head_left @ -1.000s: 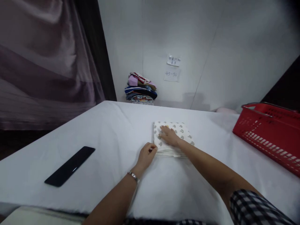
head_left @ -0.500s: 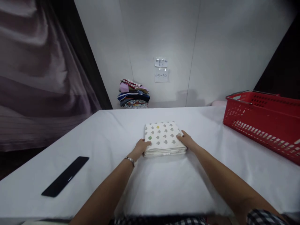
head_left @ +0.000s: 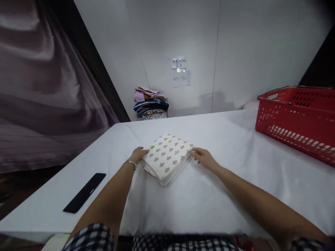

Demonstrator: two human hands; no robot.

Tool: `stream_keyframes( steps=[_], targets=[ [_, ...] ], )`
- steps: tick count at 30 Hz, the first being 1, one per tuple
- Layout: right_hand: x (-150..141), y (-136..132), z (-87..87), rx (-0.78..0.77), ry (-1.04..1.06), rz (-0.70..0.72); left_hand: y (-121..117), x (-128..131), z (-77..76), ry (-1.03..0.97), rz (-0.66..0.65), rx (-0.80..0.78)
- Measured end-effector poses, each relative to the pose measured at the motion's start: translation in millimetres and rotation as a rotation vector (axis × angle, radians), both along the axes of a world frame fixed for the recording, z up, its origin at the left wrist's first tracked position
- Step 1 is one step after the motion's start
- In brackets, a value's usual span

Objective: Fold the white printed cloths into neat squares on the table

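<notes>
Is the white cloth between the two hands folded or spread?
Folded: the cloth lies as a compact block, with several layers showing along its near edges.

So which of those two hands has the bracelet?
The left hand, at the left corner of the cloth: a silver bracelet circles its wrist, while the right hand wears none.

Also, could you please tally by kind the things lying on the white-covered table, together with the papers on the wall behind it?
Folded patterned cloth: 1
Flat black slab: 1
Red basket: 1
Wall papers: 2
Total: 5
</notes>
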State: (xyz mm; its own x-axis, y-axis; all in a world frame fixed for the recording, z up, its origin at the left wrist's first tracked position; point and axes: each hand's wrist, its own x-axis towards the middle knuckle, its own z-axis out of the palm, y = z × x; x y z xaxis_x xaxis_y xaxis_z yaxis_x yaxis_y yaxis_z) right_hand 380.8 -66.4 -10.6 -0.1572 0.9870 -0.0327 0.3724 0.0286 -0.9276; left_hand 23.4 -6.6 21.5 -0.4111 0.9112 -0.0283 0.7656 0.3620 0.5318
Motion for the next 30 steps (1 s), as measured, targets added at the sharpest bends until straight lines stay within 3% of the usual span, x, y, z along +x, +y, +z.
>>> stream_keyframes(
  steps=[5,11,15,20,23,27,30],
  targets=[
    [12.3,67.7,10.0,-0.056,-0.147,-0.093,-2.6,-1.3,-3.9,-0.022,0.029,-0.107],
    [-10.8,91.7,22.6,-0.224,-0.169,-0.006,-0.9,-0.7,-5.6,-0.011,0.007,-0.070],
    [5.8,76.0,21.2,-0.279,-0.142,0.010,20.3,13.7,-0.7,-0.016,-0.097,-0.005],
    [44.1,31.2,0.0,-0.264,-0.049,-0.046,70.1,61.4,1.4,-0.029,-0.288,0.085],
    [53.5,12.0,-8.0,-0.246,-0.115,-0.061,86.1,85.1,-1.6,-0.013,-0.335,0.088],
    [53.5,4.7,-4.7,-0.128,-0.342,-0.061,72.2,87.4,0.6,0.030,-0.332,0.134],
    [49.3,-1.2,3.6,0.155,-0.528,-0.105,34.2,76.5,7.4,0.029,-0.386,0.244]
  ],
)
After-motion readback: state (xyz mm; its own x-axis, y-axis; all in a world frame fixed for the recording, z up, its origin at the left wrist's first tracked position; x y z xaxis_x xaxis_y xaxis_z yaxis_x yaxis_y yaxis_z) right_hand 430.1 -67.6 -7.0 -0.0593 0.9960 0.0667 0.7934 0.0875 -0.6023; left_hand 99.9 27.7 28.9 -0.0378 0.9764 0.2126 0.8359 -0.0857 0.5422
